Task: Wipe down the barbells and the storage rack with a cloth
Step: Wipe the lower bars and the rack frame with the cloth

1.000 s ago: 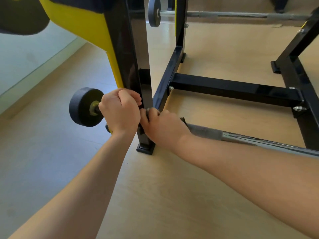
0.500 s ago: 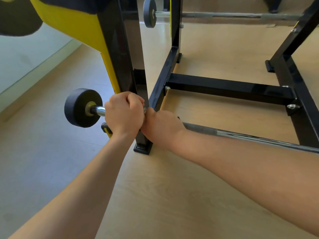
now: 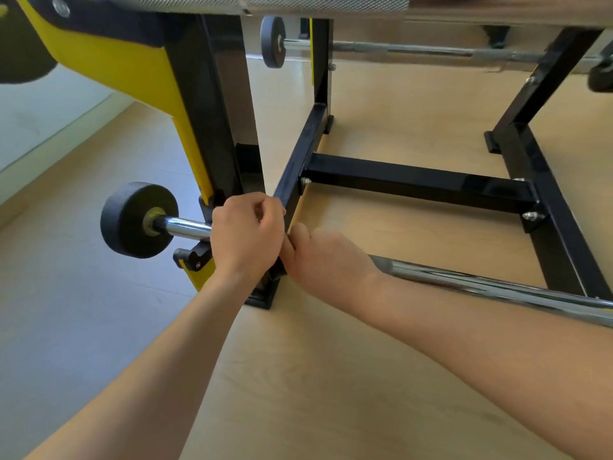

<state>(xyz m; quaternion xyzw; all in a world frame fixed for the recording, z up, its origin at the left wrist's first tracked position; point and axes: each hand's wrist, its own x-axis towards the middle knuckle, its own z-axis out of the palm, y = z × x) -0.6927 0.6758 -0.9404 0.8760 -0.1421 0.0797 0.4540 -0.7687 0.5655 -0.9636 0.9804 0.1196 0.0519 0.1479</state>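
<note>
A chrome barbell (image 3: 497, 290) lies low across the black and yellow storage rack (image 3: 212, 111), its black round end weight (image 3: 136, 220) sticking out to the left. My left hand (image 3: 247, 234) is curled in a fist round the bar just right of the bare chrome sleeve, in front of the rack's upright. Right beside it, thumb side touching, my right hand (image 3: 325, 257) grips the bar on the other side of the upright. No cloth shows in either hand; the palms are hidden.
The rack's black crossbar (image 3: 414, 180) and right leg (image 3: 557, 227) stand on the pale wood floor. A second barbell (image 3: 414, 48) rests at the back. A grey padded surface (image 3: 298, 3) hangs overhead. A yellow latch (image 3: 194, 257) sits below the sleeve.
The end weight has moved left away from my left hand, baring more chrome sleeve. Both hands stay together at the upright. The view has tilted up, showing the pad above.
</note>
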